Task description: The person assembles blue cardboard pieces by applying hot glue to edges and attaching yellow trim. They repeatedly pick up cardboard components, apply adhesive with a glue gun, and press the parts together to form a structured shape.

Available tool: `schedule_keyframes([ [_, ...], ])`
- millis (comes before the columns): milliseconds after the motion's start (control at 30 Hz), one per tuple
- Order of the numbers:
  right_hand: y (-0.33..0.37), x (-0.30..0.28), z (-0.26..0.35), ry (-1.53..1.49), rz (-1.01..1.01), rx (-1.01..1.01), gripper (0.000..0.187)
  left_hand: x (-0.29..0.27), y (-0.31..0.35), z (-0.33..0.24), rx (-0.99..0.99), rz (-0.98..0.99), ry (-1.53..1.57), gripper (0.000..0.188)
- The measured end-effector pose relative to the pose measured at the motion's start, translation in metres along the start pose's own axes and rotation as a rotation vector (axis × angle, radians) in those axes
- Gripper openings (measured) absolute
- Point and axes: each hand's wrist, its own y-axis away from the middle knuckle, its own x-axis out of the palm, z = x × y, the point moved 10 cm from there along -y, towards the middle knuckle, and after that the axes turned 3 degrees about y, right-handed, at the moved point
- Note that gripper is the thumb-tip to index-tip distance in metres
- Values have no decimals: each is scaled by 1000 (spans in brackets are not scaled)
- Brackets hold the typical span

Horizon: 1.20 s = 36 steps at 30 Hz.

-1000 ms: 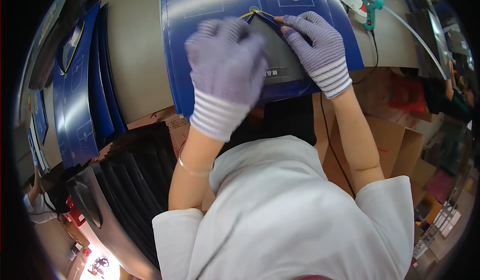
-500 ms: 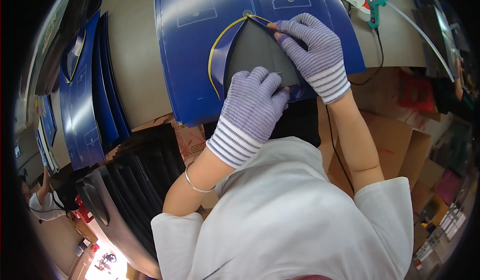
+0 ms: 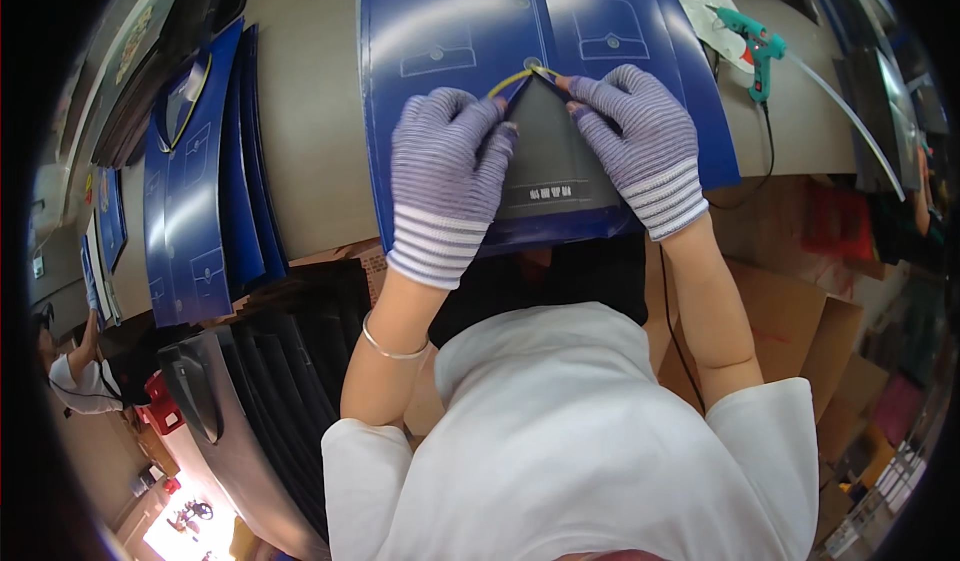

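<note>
In front of me lies a glossy blue printed sheet [image 3: 450,21], marked with pocket and button outlines. A pointed opening in it shows a dark grey panel [image 3: 550,161]. Folded flaps with a yellow edge strip [image 3: 510,84] line the opening and meet at its tip. My left hand [image 3: 445,166], in a purple-striped fingertip-less glove, pinches the left flap just below the tip. My right hand [image 3: 640,141], gloved alike, pinches the right flap close to the tip. Both palms hide most of the flaps.
A teal glue gun [image 3: 757,49] with a white glue stick rests at the table's right. More blue sheets [image 3: 180,221] lean at the left. Below them are black folded pieces [image 3: 290,391]. Cardboard boxes [image 3: 770,321] stand at the lower right. Another person [image 3: 80,366] is far left.
My left hand has moved up from the lower part of the opening to the left flap and taken hold near the tip. My right hand stays at the right flap. The view has shifted slightly.
</note>
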Motion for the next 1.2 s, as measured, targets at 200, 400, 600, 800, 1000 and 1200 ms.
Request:
schedule_keyframes([
  [200,-3,9,0,16,60,67,19,17,10,25,-111,-34,139,14],
  [400,-12,-22,-14,-352,1,42,17,-26,8,26,-59,-120,-140,19],
  [600,10,-48,-111,164,49,327,30,-5,37,-10,-56,175,-290,27],
  [800,7,-61,-137,-552,48,147,43,-46,30,-15,-77,30,-16,38],
  [1000,-72,-170,-147,-373,-39,-84,49,-166,17,53,-317,-433,602,66],
  [1200,-214,-174,-64,-421,58,-502,42,-130,99,67,-484,-219,854,19],
])
